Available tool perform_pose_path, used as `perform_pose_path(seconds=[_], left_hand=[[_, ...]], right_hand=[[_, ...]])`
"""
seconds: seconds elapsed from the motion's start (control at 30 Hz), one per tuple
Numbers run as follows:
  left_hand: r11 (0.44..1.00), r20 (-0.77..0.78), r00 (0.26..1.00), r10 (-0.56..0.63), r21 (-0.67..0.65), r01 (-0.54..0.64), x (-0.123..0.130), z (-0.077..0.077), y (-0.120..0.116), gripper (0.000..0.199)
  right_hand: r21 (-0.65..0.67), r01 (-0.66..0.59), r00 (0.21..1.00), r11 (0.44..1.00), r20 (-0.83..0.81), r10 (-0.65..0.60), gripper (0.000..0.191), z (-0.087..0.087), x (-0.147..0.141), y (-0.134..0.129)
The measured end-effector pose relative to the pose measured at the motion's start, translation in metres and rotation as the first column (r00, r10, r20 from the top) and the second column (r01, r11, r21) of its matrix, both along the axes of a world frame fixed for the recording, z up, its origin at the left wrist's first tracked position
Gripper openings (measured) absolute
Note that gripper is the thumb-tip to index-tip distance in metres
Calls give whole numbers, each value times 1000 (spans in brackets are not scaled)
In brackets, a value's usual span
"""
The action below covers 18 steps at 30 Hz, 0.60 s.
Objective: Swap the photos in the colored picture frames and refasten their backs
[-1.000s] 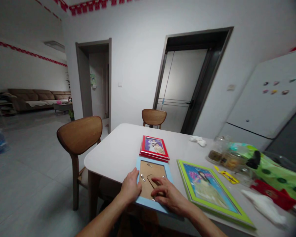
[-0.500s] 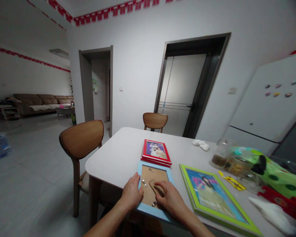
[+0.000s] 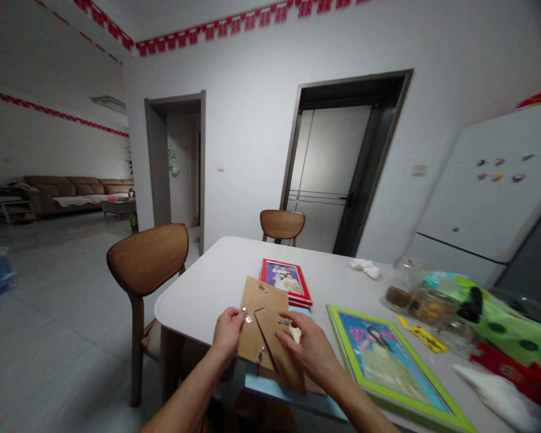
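Note:
A brown picture-frame backing board (image 3: 247,331) with metal clips and a dark slanting slit is lifted and tilted above the light-blue frame (image 3: 293,397), whose lower edge shows beneath it. My left hand (image 3: 228,334) pinches the board's left edge beside a clip. On the right side, my right hand (image 3: 313,349) has its fingers and thumb closed about the board near another clip; a small pale bit shows between them. The board's lower right part is blurred. Behind it lie stacked red frames (image 3: 304,282) with a photo on top, partly covered by the board.
A green-framed photo (image 3: 385,358) lies at right on the white table (image 3: 198,282). Beyond it are glass jars (image 3: 403,285), a yellow packet (image 3: 428,338), a green bag (image 3: 505,325) and crumpled tissue (image 3: 365,267). Wooden chairs (image 3: 148,255) stand at the left and far side.
The backing board has come up out of the blue frame and tilted, held by its edges. My left hand has shifted left, and my right hand has moved from the board's middle to its right side.

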<state>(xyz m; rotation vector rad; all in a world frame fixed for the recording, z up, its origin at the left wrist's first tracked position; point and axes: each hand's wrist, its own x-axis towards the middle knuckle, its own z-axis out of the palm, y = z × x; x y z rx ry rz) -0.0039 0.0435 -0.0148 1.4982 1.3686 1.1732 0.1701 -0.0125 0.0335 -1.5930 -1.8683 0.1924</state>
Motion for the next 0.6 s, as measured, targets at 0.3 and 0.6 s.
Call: perform_pose_path(seconds=[0.3,0.6], left_hand=[[989,25,993,116,-92,-113,-86,-8,22,27],[981,-250,949,192,12,-195,-106,-6,36,24]], right_hand=[[-210,268,937,940,284,-203,50,-47,56,7],[-324,314,949,892,85,-303,56,-52,67,18]])
